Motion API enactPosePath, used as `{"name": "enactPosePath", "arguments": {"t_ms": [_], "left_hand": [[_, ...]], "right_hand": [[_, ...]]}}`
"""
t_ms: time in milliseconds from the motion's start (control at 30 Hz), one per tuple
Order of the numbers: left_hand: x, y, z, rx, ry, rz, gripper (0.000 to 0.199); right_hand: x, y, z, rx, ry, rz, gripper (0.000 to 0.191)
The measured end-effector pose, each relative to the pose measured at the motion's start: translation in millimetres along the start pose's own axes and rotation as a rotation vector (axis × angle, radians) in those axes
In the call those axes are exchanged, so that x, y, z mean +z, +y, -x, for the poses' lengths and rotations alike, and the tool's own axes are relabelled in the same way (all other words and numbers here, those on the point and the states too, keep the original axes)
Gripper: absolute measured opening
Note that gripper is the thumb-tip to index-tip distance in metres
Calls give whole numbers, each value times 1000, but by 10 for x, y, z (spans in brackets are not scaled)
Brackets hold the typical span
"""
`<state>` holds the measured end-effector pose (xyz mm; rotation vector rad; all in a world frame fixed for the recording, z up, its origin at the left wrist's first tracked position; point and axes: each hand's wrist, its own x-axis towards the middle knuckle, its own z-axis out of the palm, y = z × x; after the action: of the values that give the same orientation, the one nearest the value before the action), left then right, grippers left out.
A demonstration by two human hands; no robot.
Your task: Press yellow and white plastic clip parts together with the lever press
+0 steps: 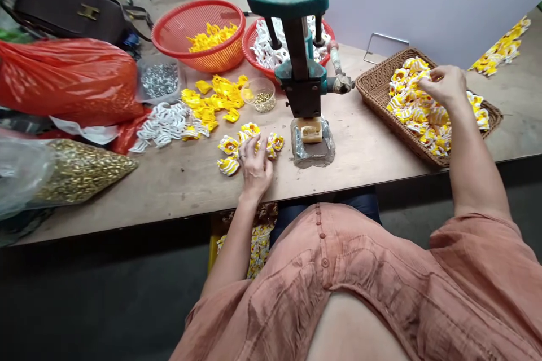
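My left hand (256, 172) rests on the table with its fingers stretched over a small group of yellow-and-white plastic pieces (228, 166). Its fingers are apart and touch some of them. Over a wicker basket (392, 124) heaped with similar yellow-and-white pieces (427, 118), my right hand (451, 87) has thumb and fingers closed in a pinch. What sits between those fingertips, if anything, cannot be made out against the pieces behind. Between the hands stands a green hand press (300, 96), with a cream block (311, 131) beneath its ram.
Red baskets (169, 39) hold yellow and white parts at the back. Loose yellow parts (224, 93), white parts (163, 124), a cup of brass rings (265, 101), a tub of metal parts (158, 82) and a bag of brass eyelets (84, 166) lie to the left.
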<state>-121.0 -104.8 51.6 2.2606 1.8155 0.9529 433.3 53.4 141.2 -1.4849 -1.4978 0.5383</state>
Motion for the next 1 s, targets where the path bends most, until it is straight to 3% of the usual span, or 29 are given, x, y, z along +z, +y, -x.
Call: {"name": "enactPosePath", "arguments": {"t_ms": [67, 133, 267, 400, 467, 600, 667, 767, 867, 933, 1000], "left_hand": [[38, 42, -18, 7, 42, 14, 57], [118, 51, -33, 14, 58, 29, 53], [290, 72, -3, 11, 85, 47, 46], [294, 333, 22, 73, 182, 164, 44], [246, 552, -9, 158, 120, 311, 48], [211, 913, -54, 359, -193, 660, 57], [262, 975, -12, 338, -219, 767, 55], [418, 931, 83, 97, -95, 872, 48], [617, 820, 85, -130, 13, 950, 53], [745, 750, 11, -190, 53, 973, 61], [859, 694, -97, -200, 98, 928, 64]], "right_hand": [[19, -214, 142, 37, 86, -92, 24], [132, -449, 339, 121, 57, -272, 21], [561, -833, 880, 298, -266, -672, 31], [1078, -1022, 1430, 463, -554, -860, 43], [1316, -1064, 1628, 537, -683, -914, 44], [1685, -1114, 1852, 600, -862, -936, 49], [1802, -1134, 1924, 596, -843, -915, 54], [1899, -1138, 2028, 494, -705, -789, 59], [1963, -1080, 2096, 151, -465, -526, 58], [2036, -1003, 2088, -87, -313, -337, 51], [2153, -903, 2036, -217, -201, -199, 39]]}}
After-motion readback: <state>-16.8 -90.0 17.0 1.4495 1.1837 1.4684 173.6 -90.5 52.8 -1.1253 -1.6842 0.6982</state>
